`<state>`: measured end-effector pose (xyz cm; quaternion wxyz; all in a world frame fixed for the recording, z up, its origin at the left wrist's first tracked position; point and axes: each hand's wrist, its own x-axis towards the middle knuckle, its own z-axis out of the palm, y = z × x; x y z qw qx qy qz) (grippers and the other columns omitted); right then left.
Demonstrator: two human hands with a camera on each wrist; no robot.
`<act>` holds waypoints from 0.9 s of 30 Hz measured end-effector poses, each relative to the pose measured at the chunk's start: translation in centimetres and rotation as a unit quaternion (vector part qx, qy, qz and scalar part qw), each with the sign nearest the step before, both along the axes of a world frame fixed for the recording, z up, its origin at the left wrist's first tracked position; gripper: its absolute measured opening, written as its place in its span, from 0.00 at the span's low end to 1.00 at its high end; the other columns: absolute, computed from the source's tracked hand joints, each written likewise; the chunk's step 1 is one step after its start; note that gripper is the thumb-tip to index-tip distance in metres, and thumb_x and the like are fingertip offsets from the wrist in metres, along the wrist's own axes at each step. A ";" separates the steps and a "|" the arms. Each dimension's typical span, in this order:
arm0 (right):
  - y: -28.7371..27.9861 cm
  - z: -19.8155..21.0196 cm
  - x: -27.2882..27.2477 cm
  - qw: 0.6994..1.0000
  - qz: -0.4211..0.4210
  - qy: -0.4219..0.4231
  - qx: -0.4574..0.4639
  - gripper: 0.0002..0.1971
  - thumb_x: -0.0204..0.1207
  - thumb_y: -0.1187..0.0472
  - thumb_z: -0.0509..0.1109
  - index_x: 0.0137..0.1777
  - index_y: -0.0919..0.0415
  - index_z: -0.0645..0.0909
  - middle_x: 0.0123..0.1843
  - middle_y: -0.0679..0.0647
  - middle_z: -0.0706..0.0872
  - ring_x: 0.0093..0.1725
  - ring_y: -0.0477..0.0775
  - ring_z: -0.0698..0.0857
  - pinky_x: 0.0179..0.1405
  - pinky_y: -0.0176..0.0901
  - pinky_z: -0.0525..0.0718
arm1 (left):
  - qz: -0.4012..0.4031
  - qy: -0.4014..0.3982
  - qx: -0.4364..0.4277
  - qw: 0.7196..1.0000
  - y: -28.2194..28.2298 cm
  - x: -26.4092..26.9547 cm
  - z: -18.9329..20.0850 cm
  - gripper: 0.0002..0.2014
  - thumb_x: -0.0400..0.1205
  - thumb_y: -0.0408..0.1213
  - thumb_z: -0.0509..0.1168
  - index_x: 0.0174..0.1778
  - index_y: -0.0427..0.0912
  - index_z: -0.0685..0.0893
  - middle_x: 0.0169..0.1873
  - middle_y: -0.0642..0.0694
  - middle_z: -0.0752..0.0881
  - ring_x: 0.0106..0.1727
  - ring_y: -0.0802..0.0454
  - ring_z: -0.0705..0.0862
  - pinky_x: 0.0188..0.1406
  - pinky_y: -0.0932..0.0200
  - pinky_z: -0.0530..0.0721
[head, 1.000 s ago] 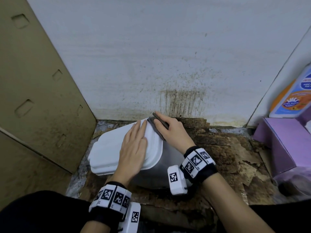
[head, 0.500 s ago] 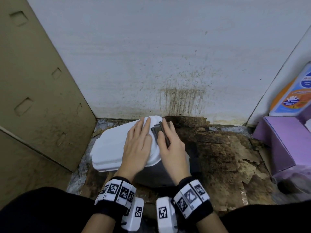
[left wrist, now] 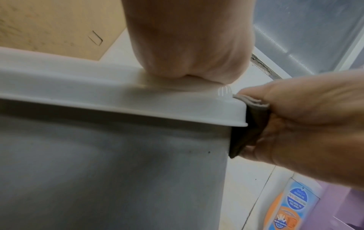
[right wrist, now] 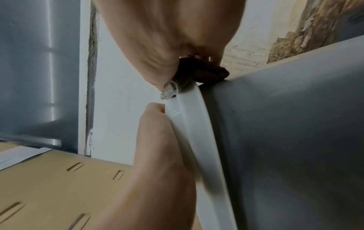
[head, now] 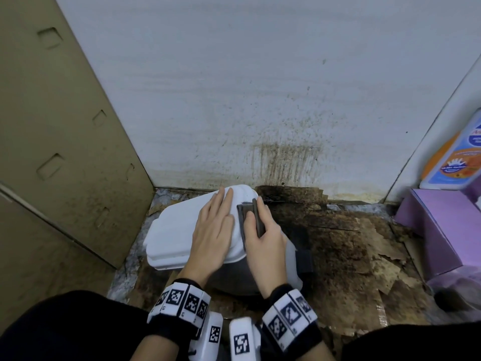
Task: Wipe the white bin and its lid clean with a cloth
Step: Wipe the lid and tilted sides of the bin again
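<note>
The right hand point(head: 263, 238) clutches a folded grey cloth point(head: 248, 217), pressing it over the right edge of the white lid point(head: 179, 230). The left hand point(head: 213, 230) lies flat, fingers straight, steadying the lid from above. The lid sits closed on the white bin point(left wrist: 118, 171), which stands on the stained floor point(head: 338, 256) near the spattered far wall point(head: 260, 100). Judging by this, lid-edge wiping is underway; the bin's shadowed near side shows small dark specks and looks yet to be wiped.

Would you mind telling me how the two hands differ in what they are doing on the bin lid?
The left hand lies flat and bare on top of the lid; the right hand holds a folded grey cloth against the lid's edge. The left fingers are straight, the right's curl round the cloth. Both touch the lid.
</note>
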<state>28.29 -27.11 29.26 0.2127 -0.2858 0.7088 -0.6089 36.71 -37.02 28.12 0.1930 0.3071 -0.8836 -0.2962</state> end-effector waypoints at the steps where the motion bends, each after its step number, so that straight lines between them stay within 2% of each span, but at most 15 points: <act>1: -0.5 0.1 -0.7 1.000 0.002 0.003 0.015 0.24 0.88 0.53 0.62 0.84 0.47 0.69 0.79 0.48 0.78 0.76 0.40 0.77 0.75 0.30 0.72 | -0.002 -0.001 -0.006 1.000 0.1 0.0 0.0 0.36 0.83 0.54 0.31 0.90 0.50 0.53 0.90 0.54 0.52 0.89 0.61 0.47 0.88 0.62 0.46; 3: -1.7 0.3 -2.4 0.999 0.010 0.019 0.045 0.24 0.88 0.50 0.60 0.84 0.48 0.69 0.65 0.50 0.87 0.59 0.48 0.85 0.63 0.32 0.79 | -0.004 -0.010 -0.017 1.000 0.1 0.0 0.0 0.35 0.83 0.54 0.30 0.89 0.51 0.51 0.90 0.54 0.50 0.90 0.60 0.46 0.87 0.64 0.43; 5: -2.8 0.8 -4.0 0.998 0.031 0.017 0.058 0.24 0.89 0.48 0.59 0.84 0.49 0.69 0.51 0.47 0.88 0.40 0.39 0.80 0.45 0.30 0.77 | -0.002 -0.019 -0.024 1.000 0.2 -0.1 0.0 0.36 0.82 0.54 0.29 0.89 0.51 0.50 0.90 0.54 0.49 0.90 0.59 0.46 0.87 0.63 0.43; 6: -3.3 1.0 -4.8 0.997 0.042 0.017 0.063 0.24 0.89 0.48 0.59 0.84 0.49 0.69 0.50 0.47 0.90 0.36 0.37 0.79 0.43 0.31 0.77 | 0.002 -0.022 -0.022 1.000 0.2 -0.1 0.0 0.36 0.82 0.55 0.29 0.89 0.50 0.50 0.90 0.54 0.49 0.90 0.59 0.46 0.88 0.61 0.44; 7: -3.8 1.1 -5.6 0.996 0.054 0.014 0.067 0.25 0.89 0.47 0.59 0.84 0.51 0.69 0.54 0.48 0.91 0.37 0.37 0.81 0.45 0.33 0.78 | 0.007 -0.025 -0.018 1.000 0.2 -0.2 0.0 0.37 0.82 0.56 0.29 0.90 0.51 0.50 0.90 0.54 0.50 0.90 0.60 0.46 0.88 0.59 0.45; 9: -4.7 1.2 -6.9 0.994 0.080 0.000 0.070 0.25 0.89 0.46 0.58 0.84 0.53 0.69 0.71 0.48 0.85 0.58 0.42 0.85 0.63 0.41 0.82 | 0.012 -0.030 -0.015 0.999 0.3 -0.3 -0.1 0.37 0.82 0.57 0.29 0.90 0.52 0.50 0.90 0.54 0.49 0.90 0.60 0.46 0.88 0.59 0.46; 10: -4.9 1.2 -7.2 0.993 0.092 -0.007 0.073 0.25 0.89 0.46 0.58 0.83 0.54 0.71 0.75 0.46 0.81 0.68 0.44 0.82 0.72 0.43 0.78 | 0.013 -0.031 -0.014 0.999 0.4 -0.4 0.1 0.37 0.82 0.58 0.29 0.90 0.52 0.50 0.90 0.55 0.49 0.89 0.61 0.46 0.88 0.61 0.45; 11: -5.1 1.0 -7.6 0.992 0.103 -0.016 0.074 0.24 0.89 0.46 0.57 0.81 0.54 0.74 0.73 0.44 0.82 0.70 0.43 0.79 0.74 0.42 0.75 | 0.015 -0.030 -0.011 0.999 0.5 -0.4 0.3 0.36 0.83 0.57 0.30 0.90 0.52 0.50 0.90 0.55 0.49 0.89 0.61 0.46 0.87 0.63 0.45; 14: -4.7 0.7 -7.7 0.990 0.121 -0.019 0.068 0.16 0.90 0.44 0.55 0.57 0.49 0.83 0.46 0.34 0.80 0.47 0.32 0.78 0.55 0.35 0.74 | 0.019 -0.026 -0.014 0.999 0.7 -0.5 0.6 0.31 0.88 0.51 0.37 0.90 0.52 0.52 0.88 0.59 0.51 0.88 0.62 0.48 0.83 0.69 0.42; 15: -4.3 0.6 -7.6 0.991 0.117 -0.014 0.062 0.16 0.90 0.46 0.54 0.56 0.48 0.82 0.45 0.34 0.80 0.44 0.31 0.77 0.53 0.33 0.73 | 0.021 -0.024 -0.013 0.999 0.8 -0.4 0.6 0.31 0.88 0.52 0.37 0.90 0.53 0.52 0.88 0.59 0.51 0.87 0.63 0.48 0.82 0.70 0.42; 17: -3.5 0.3 -7.1 0.994 0.095 -0.008 0.045 0.18 0.91 0.48 0.54 0.72 0.48 0.81 0.58 0.34 0.84 0.50 0.24 0.79 0.56 0.25 0.73 | 0.021 -0.021 -0.005 1.000 1.0 -0.3 0.4 0.33 0.87 0.57 0.35 0.90 0.56 0.52 0.89 0.59 0.52 0.87 0.63 0.49 0.83 0.68 0.44; 19: -2.2 0.0 -5.7 0.998 0.052 -0.007 0.029 0.20 0.90 0.48 0.55 0.80 0.45 0.73 0.67 0.34 0.83 0.53 0.20 0.80 0.57 0.18 0.74 | 0.021 -0.021 -0.002 1.000 1.0 -0.5 0.1 0.35 0.84 0.59 0.33 0.90 0.57 0.52 0.90 0.59 0.52 0.88 0.62 0.49 0.86 0.63 0.48; 22: 0.0 -1.5 -2.4 1.000 -0.014 -0.003 -0.020 0.21 0.90 0.49 0.56 0.82 0.43 0.71 0.75 0.44 0.82 0.64 0.38 0.83 0.72 0.37 0.78 | 0.023 -0.018 -0.007 1.000 0.8 -0.9 0.2 0.36 0.84 0.58 0.33 0.90 0.55 0.53 0.89 0.58 0.54 0.88 0.61 0.50 0.88 0.58 0.51; 24: 1.2 -2.4 0.2 0.998 -0.028 -0.006 -0.052 0.21 0.90 0.52 0.56 0.82 0.42 0.70 0.78 0.37 0.78 0.75 0.33 0.75 0.79 0.42 0.73 | 0.025 -0.012 -0.006 1.000 0.6 -0.7 0.4 0.35 0.84 0.57 0.35 0.90 0.53 0.54 0.89 0.58 0.55 0.87 0.61 0.51 0.87 0.60 0.51; 27: 1.5 -3.6 2.9 0.998 -0.033 0.012 -0.060 0.20 0.90 0.52 0.55 0.81 0.39 0.66 0.81 0.35 0.73 0.80 0.32 0.68 0.83 0.46 0.70 | 0.030 0.001 -0.004 1.000 0.3 0.2 0.7 0.35 0.83 0.56 0.34 0.89 0.54 0.55 0.85 0.65 0.54 0.87 0.62 0.52 0.85 0.63 0.51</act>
